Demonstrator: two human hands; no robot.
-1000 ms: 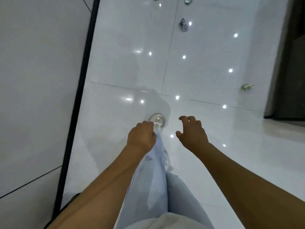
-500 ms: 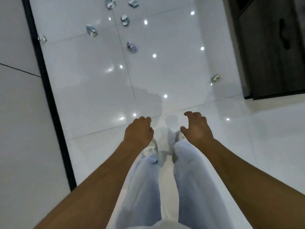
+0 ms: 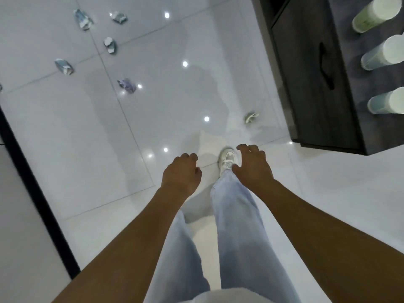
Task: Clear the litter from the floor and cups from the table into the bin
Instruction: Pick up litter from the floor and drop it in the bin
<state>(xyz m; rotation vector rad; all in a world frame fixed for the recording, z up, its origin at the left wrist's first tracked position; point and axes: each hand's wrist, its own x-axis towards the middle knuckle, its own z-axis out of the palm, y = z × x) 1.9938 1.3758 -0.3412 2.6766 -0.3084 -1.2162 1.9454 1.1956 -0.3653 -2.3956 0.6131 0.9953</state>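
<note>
Several crumpled pieces of litter lie on the glossy white floor ahead: a purple wad (image 3: 126,85), a blue-white piece (image 3: 64,66), another (image 3: 110,45), two more far off (image 3: 82,19) (image 3: 119,17), and a greenish piece (image 3: 251,117) near the cabinet's foot. Three paper cups (image 3: 374,15) (image 3: 382,54) (image 3: 386,101) stand on the dark table at the right edge. My left hand (image 3: 181,173) and my right hand (image 3: 253,167) hang in front of me with fingers loosely curled, holding nothing. No bin is in view.
A dark wooden cabinet (image 3: 310,79) with a black handle stands at the right under the table top. A grey wall with a black strip (image 3: 37,193) runs along the left. My legs in light jeans and a white shoe (image 3: 227,160) are below.
I have walked forward and the view has swung right: the litter is nearer and the cabinet and cups have come into view. My right foot has stepped ahead. Both hands stay empty.
</note>
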